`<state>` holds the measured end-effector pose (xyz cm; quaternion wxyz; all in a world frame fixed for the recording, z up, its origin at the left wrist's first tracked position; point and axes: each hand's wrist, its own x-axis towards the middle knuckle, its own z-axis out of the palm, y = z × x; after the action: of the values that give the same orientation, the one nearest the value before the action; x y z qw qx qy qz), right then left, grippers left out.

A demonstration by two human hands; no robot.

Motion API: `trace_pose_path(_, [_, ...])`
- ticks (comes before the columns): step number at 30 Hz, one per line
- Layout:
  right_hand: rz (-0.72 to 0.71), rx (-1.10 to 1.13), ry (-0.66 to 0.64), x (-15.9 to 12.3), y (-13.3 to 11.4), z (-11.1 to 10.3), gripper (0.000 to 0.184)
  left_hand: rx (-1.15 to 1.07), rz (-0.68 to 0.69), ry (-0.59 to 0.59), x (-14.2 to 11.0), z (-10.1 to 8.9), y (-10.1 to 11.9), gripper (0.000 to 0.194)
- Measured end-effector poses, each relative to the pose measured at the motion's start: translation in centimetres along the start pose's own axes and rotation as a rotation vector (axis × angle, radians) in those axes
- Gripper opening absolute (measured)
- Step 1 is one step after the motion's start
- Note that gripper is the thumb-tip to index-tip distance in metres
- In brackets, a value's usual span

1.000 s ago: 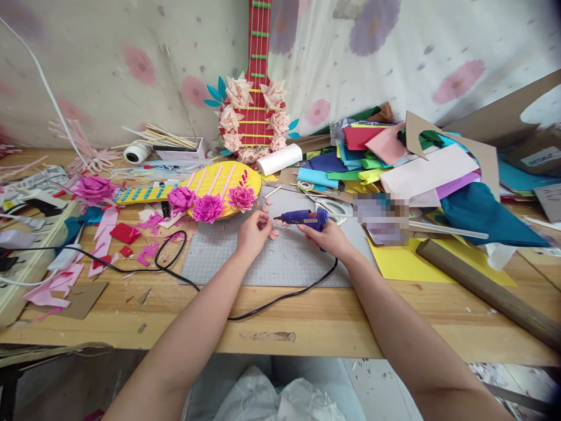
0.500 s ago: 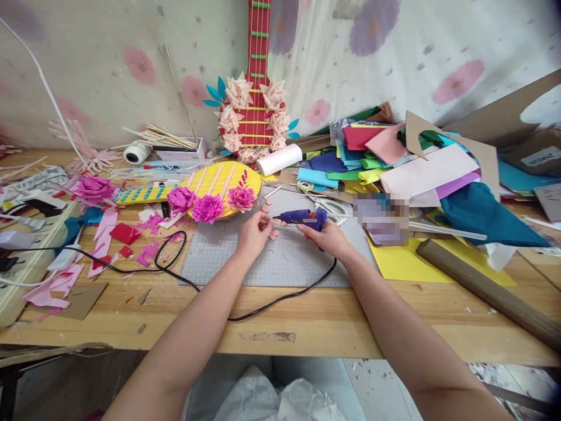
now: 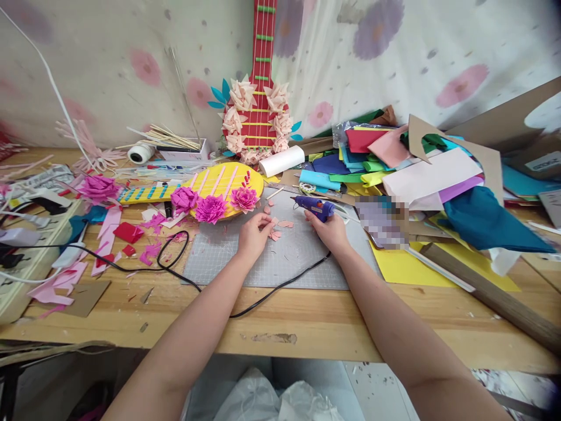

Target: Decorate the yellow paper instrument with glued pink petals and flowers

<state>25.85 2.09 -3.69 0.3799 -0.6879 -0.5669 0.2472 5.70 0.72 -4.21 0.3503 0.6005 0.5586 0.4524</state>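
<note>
My right hand (image 3: 331, 233) is wrapped round a blue hot glue gun (image 3: 313, 206), whose nozzle points left above the grey cutting mat (image 3: 245, 270). A long whitish glue stick (image 3: 442, 271) slants out to the right behind the gun. My left hand (image 3: 253, 235) is closed in a pinch, with a small pink paper petal (image 3: 274, 222) at its fingertips. More pink petals (image 3: 286, 224) lie on the mat between my hands. Just beyond my left hand rests a yellow paper guitar (image 3: 225, 181) with magenta paper flowers (image 3: 211, 209) along its edge.
A red guitar (image 3: 256, 120) with pale flowers stands against the curtain. Coloured paper (image 3: 429, 175) is heaped at right, near a phone (image 3: 381, 225) and a brown roll (image 3: 491, 295). The gun's black cord (image 3: 280, 290) loops left towards a power strip (image 3: 39, 257).
My right hand has drawn the glue gun to the right and up, away from my left hand. The glue stick has swung down at its far end. My left hand stays nearly in place.
</note>
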Motion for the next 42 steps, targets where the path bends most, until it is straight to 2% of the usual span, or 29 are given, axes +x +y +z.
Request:
trace_pose_path(4, [-0.067,-0.183,0.056,0.4,-0.1,0.4,0.045,-0.069,-0.012,0.018,-0.2,0.0,0.0,0.014])
trace_pose_path(9, [-0.173,-0.253,0.008,-0.2,-0.5,0.0,0.039,-0.264,-0.099,0.019,-0.4,0.2,1.0,0.018])
trace_pose_path(11, [-0.228,-0.281,-0.003,-0.7,-0.6,-0.6,0.04,-0.374,-0.162,0.015,-0.4,0.1,2.0,0.019])
trace_pose_path(15, [-0.285,-0.466,0.126,-2.4,-0.7,-3.0,0.046,-0.524,-0.321,0.067,-0.4,-0.5,4.0,0.022])
trace_pose_path(16, [-0.27,-0.513,0.117,-2.9,-0.8,-3.6,0.042,-0.564,-0.36,0.079,-0.5,-0.6,4.3,0.022])
trace_pose_path(18, [-0.206,-0.546,-0.006,-4.0,-1.2,-4.5,0.034,-0.652,-0.433,0.085,-0.7,-0.7,4.9,0.022])
trace_pose_path(21, [-0.159,-0.384,-0.243,-5.1,-2.9,-4.2,0.028,-0.78,-0.512,0.061,-1.0,-0.4,5.4,0.02])
trace_pose_path(23, [-0.194,-0.154,-0.324,-5.2,-4.2,-2.8,0.025,-0.864,-0.544,0.043,-1.2,-0.1,5.7,0.016])
trace_pose_path(26, [-0.174,0.237,-0.317,-4.5,-5.9,0.0,0.028,-0.962,-0.586,0.033,-1.3,0.1,6.0,0.013])
trace_pose_path(30, [0.003,0.647,-0.371,-3.6,-7.0,2.9,0.036,-1.008,-0.583,0.046,-1.3,-0.5,6.0,0.016])
trace_pose_path(34, [0.08,0.773,-0.356,-3.7,-7.6,4.0,0.035,-0.963,-0.572,0.06,-1.3,-1.0,5.8,0.016])
trace_pose_path(37, [0.073,0.799,-0.325,-3.7,-7.8,4.1,0.034,-0.782,-0.502,-0.008,-2.0,-1.6,5.8,0.013])
trace_pose_path(40, [0.097,0.816,-0.301,-3.5,-7.9,3.8,0.034,-0.37,-0.217,-0.136,-3.1,-3.1,6.2,0.025])
trace_pose_path(42, [0.135,0.809,-0.309,-3.2,-7.8,3.7,0.035,0.002,0.02,-0.107,-3.2,-4.9,6.4,0.03])
